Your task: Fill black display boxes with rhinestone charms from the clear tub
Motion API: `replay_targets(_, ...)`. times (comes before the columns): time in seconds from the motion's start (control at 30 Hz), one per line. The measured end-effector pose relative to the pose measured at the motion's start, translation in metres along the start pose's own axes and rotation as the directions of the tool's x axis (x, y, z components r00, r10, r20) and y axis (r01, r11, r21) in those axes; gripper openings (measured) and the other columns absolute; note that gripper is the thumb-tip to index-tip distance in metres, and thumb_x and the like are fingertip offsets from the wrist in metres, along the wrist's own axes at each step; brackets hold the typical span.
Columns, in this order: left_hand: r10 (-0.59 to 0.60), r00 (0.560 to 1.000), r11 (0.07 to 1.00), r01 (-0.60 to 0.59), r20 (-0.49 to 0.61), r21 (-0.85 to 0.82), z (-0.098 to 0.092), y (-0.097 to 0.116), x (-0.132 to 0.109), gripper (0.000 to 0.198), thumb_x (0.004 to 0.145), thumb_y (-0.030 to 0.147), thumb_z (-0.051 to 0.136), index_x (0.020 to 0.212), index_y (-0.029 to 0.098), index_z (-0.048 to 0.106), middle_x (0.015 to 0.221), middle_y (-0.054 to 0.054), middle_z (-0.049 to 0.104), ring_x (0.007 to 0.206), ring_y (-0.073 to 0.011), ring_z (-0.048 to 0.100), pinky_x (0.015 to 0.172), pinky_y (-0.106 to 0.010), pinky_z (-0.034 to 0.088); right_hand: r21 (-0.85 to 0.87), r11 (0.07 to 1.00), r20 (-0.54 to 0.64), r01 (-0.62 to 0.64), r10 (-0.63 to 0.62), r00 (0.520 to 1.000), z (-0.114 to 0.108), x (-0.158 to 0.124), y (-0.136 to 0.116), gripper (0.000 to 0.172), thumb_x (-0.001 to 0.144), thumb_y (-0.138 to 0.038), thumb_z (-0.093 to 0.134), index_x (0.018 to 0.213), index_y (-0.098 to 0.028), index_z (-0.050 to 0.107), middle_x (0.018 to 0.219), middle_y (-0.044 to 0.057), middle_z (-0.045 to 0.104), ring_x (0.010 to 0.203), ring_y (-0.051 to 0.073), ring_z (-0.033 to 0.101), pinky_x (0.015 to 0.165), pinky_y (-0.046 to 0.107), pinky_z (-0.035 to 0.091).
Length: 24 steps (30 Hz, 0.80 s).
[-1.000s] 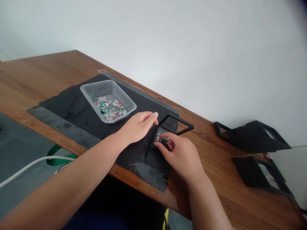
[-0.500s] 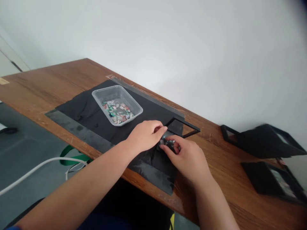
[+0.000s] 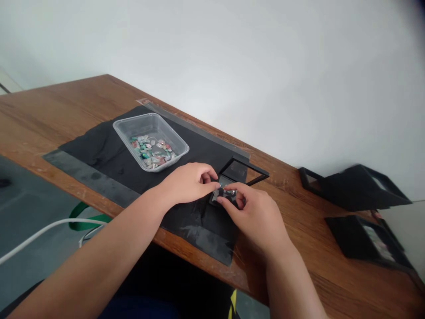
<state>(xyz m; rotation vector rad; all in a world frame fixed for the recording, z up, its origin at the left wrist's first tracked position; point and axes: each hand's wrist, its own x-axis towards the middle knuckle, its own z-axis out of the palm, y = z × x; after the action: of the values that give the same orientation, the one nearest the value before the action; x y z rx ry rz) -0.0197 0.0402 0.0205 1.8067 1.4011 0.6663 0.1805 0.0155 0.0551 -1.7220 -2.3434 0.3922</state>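
A small black box (image 3: 214, 202) sits on the black mat with its windowed lid (image 3: 258, 179) raised. Small shiny pieces (image 3: 234, 193) lie inside it, partly covered by my fingers. My left hand (image 3: 187, 182) is at the box's left side, fingers bent and the thumb tip by its edge, with a gap between thumb and forefinger. Over the box, my right hand (image 3: 257, 210) curls its thumb and forefinger around something small and dark that I cannot make out. Left of my hands stands a clear plastic tub (image 3: 174, 141) holding many green, white and reddish pieces (image 3: 151, 155).
The black mat (image 3: 99, 148) is taped onto the wooden table (image 3: 66, 104). At the right stand more black boxes (image 3: 355, 188), one with coloured pieces visible (image 3: 378, 241). A white cable (image 3: 40, 241) and green strap (image 3: 79, 217) hang below the front edge. A wall rises behind.
The whole scene has shifted slightly left and up in view. My left hand has drawn back a little from the box, uncovering more of it. My right hand stays over the box.
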Motion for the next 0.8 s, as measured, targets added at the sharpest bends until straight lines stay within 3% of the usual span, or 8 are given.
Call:
replay_targets(0.17, 0.02, 0.998, 0.999, -0.023, 0.066, 0.045, -0.0044, 0.0014, -0.0014, 0.03, 0.075, 0.041, 0.076, 0.101, 0.024, 0.074, 0.09, 0.001, 0.075, 0.077, -0.0166, 0.067, 0.066, -0.026, 0.046, 0.025, 1.0, -0.006, 0.007, -0.007, 1.0, -0.0028, -0.0015, 0.0007, 0.018, 0.085, -0.044, 0.071, 0.098, -0.032, 0.074, 0.062, -0.004, 0.06, 0.06, 0.016, 0.056, 0.055, 0.027, 0.029)
replay_targets(0.47, 0.033, 0.993, 0.999, -0.034, 0.117, 0.003, -0.0069, 0.0045, -0.0022, 0.01, 0.078, 0.028, 0.072, 0.085, 0.024, 0.078, 0.076, 0.002, 0.074, 0.067, -0.0138, 0.065, 0.059, -0.024, 0.043, 0.051, 0.999, 0.009, -0.009, 0.009, 1.0, -0.0028, -0.0013, 0.0033, 0.024, 0.081, -0.04, 0.076, 0.103, -0.031, 0.073, 0.061, -0.005, 0.058, 0.061, 0.015, 0.054, 0.056, 0.027, 0.029)
replay_targets(0.8, 0.157, 0.987, 0.987, -0.156, 0.024, -0.025, -0.0076, 0.007, -0.0054, 0.008, 0.08, 0.02, 0.072, 0.083, 0.023, 0.078, 0.076, 0.002, 0.075, 0.065, -0.0129, 0.064, 0.061, -0.024, 0.045, 0.145, 0.989, 0.04, 0.02, -0.026, 0.999, -0.0053, -0.0024, 0.0006, 0.022, 0.079, -0.036, 0.078, 0.1, -0.03, 0.075, 0.058, -0.006, 0.052, 0.056, 0.013, 0.049, 0.054, 0.026, 0.03)
